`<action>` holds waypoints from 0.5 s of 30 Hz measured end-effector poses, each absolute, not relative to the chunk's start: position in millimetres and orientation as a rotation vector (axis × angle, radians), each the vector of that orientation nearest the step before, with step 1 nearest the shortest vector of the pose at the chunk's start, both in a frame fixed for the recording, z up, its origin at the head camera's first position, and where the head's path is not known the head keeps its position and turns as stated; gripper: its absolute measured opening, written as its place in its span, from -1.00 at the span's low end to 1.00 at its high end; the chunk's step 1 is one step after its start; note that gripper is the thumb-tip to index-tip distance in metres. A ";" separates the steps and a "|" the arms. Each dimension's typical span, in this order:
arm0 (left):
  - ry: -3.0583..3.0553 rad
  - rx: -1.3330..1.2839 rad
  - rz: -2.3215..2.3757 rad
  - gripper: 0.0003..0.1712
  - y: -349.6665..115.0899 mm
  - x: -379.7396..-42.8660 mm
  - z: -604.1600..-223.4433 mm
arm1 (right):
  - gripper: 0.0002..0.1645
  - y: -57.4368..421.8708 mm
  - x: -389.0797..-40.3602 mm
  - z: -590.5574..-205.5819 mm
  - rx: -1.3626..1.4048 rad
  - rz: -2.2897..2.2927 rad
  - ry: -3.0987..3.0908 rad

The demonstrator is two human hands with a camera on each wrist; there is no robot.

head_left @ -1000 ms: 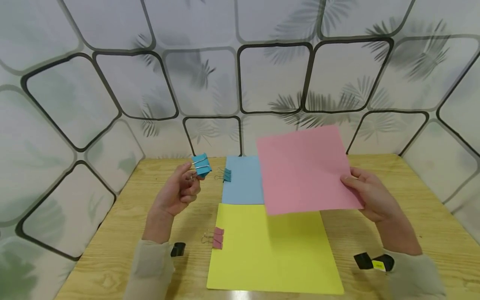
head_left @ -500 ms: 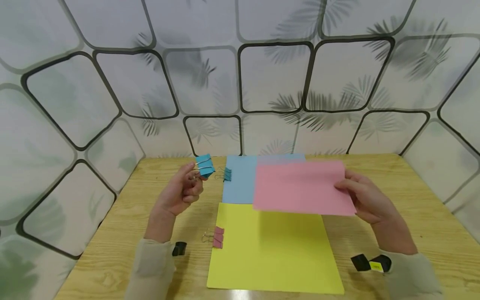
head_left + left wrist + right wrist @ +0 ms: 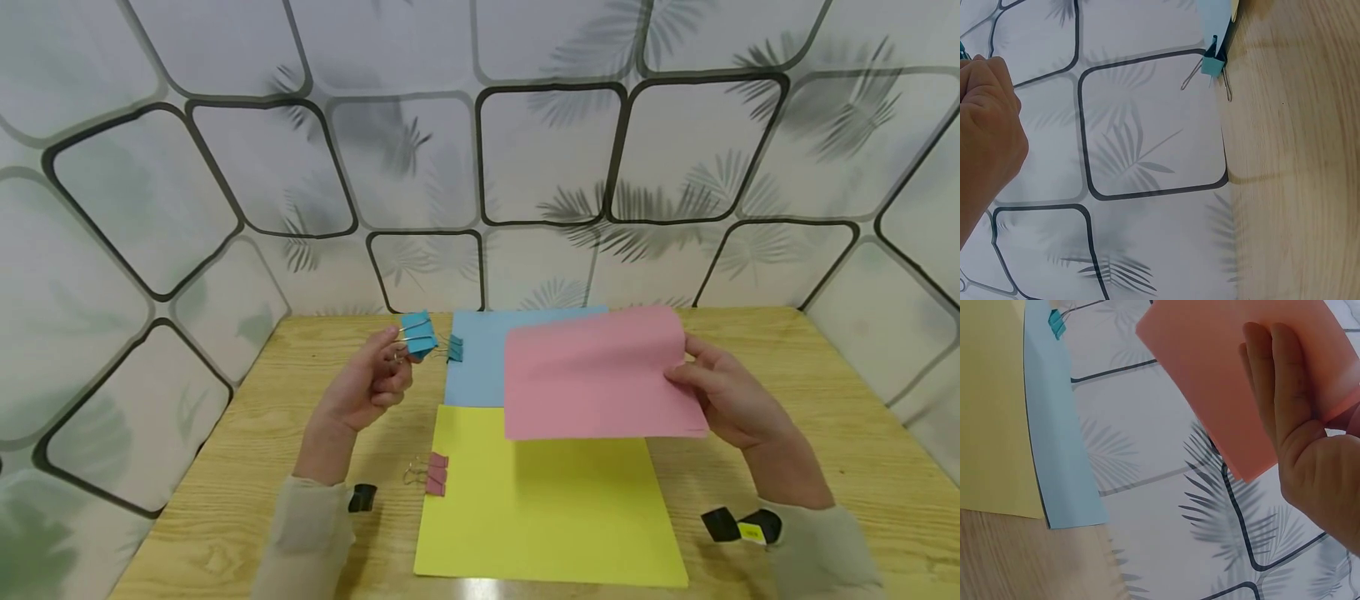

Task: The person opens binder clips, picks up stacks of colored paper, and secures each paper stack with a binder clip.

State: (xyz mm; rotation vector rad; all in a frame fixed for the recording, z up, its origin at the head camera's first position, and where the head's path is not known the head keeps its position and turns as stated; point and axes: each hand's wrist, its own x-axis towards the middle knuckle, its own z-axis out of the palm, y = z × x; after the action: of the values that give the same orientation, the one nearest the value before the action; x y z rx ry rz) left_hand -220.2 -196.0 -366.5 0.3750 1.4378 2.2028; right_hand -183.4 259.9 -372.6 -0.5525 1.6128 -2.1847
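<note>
In the head view my left hand [image 3: 366,383] pinches a bright blue binder clip [image 3: 418,332] by its wire handle, held up over the table. My right hand [image 3: 731,400] grips the right edge of some pink paper [image 3: 592,375], thumb on the near face, above the other sheets; its far edge bends. The right wrist view shows straight fingers [image 3: 1288,369] against the back of this paper. Below lies yellow paper [image 3: 555,517] with a pink binder clip [image 3: 437,474] on its left edge. Farther back, blue paper [image 3: 476,367] carries a teal binder clip [image 3: 455,348] at its left edge.
A wooden table [image 3: 247,467] bears the sheets, the yellow paper overlapping the blue paper's near part. A patterned wall covering [image 3: 555,150] rises behind the table and along both sides. Black straps [image 3: 742,527] hang by the wrists.
The pink paper has dropped and tipped flatter, uncovering more of the blue paper, then its far edge lifted slightly. My left hand has shifted a little right with the blue binder clip.
</note>
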 end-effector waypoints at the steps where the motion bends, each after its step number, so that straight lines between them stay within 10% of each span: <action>1: 1.445 0.382 2.196 -0.44 -195.4 -220.3 -367.1 | -0.52 259.8 -183.1 -372.2 -0.556 -2.187 1.612; 15: 1.443 0.457 2.112 -0.55 -184.4 -219.0 -371.5 | -0.50 256.5 -177.6 -364.9 -0.600 -2.191 1.623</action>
State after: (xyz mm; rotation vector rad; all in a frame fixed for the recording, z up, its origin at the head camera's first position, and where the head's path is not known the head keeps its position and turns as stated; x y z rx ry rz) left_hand -219.0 -184.4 -371.5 0.4568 1.4433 2.1118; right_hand -177.6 256.5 -364.9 -0.6005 1.6235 -2.1915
